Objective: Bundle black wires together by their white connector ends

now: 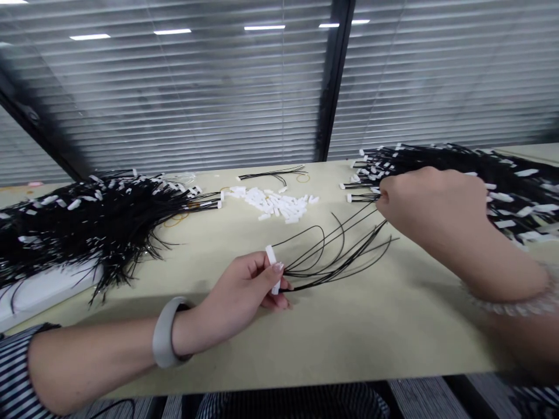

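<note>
Desk (349,343): pale, carries everything.
Left heap (87,221): black wires, far left of the white plug.
Right heap (480,174): right hand (432,209) pinches wire ends at its edge.
Loose wires (336,250): fan rightward from the plug.
Plug (272,262): clamped in left hand (244,291); best kept steady, wires untangled.

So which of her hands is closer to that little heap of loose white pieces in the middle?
Left, narrowly. The left hand sits in front of the white pieces, pinching a white connector. The right hand is off to their right, at the wire pile.
</note>
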Motion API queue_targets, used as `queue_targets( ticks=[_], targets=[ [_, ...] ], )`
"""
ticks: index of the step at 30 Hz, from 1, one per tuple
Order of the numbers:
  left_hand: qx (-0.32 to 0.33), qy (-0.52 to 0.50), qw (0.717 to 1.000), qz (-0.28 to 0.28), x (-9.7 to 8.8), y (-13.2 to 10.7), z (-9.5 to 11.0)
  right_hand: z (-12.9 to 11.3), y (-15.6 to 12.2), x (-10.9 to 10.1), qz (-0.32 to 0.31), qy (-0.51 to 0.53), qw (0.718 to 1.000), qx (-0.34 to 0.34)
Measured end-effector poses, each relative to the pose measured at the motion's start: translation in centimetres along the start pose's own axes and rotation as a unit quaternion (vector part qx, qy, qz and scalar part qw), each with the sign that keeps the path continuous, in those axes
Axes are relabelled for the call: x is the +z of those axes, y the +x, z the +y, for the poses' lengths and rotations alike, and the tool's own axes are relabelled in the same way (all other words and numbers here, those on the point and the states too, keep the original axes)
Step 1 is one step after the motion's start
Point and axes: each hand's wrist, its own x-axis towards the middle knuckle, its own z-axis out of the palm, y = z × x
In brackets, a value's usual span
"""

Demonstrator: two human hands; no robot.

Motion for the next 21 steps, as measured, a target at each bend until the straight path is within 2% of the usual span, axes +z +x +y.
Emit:
queue_targets(
  ticks=[3,5,6,8,10,11,12,14,16,17,19,21],
  targets=[
    [0.003,-0.001,1.0,0.013,0.0,0.0,0.1,-0.3,0.5,0.5,0.004,0.015,0.998,-0.061],
    [0.009,-0.006,1.0,0.028,0.1,0.0,0.0,-0.9,0.5,0.6,-0.027,0.096,0.982,-0.162],
    [0.012,-0.01,0.999,0.034,0.1,0.0,0.0,-1.2,0.4,0.5,-0.056,0.16,0.962,-0.215],
    [0.014,-0.018,0.999,0.043,0.1,0.0,0.0,-1.9,0.0,0.1,-0.127,0.299,0.902,-0.285],
    [0.014,-0.023,0.999,0.044,0.2,0.0,0.0,-2.3,-0.4,-0.5,-0.164,0.395,0.853,-0.299],
    [0.013,-0.025,0.999,0.045,0.2,0.0,0.0,-2.3,-0.6,-0.8,-0.147,0.423,0.849,-0.281],
    [0.013,-0.026,0.999,0.045,0.2,0.0,0.0,-2.2,-0.7,-1.0,-0.106,0.435,0.857,-0.255],
    [0.014,-0.028,0.999,0.044,0.1,0.1,0.0,-1.8,-0.7,-1.4,0.02,0.39,0.901,-0.189],
    [0.013,-0.029,0.999,0.043,0.1,0.1,0.0,-1.4,-0.7,-1.6,0.121,0.268,0.945,-0.141],
    [0.013,-0.028,0.999,0.042,0.0,0.1,-0.1,-1.3,-0.7,-1.7,0.149,0.205,0.958,-0.134],
    [0.013,-0.028,0.999,0.04,0.0,0.1,-0.1,-1.5,-0.8,-2.0,0.155,0.172,0.959,-0.164],
    [0.011,-0.029,0.999,0.043,0.0,0.1,-0.1,-1.9,-1.1,-2.4,0.067,0.281,0.927,-0.24]
  ],
)
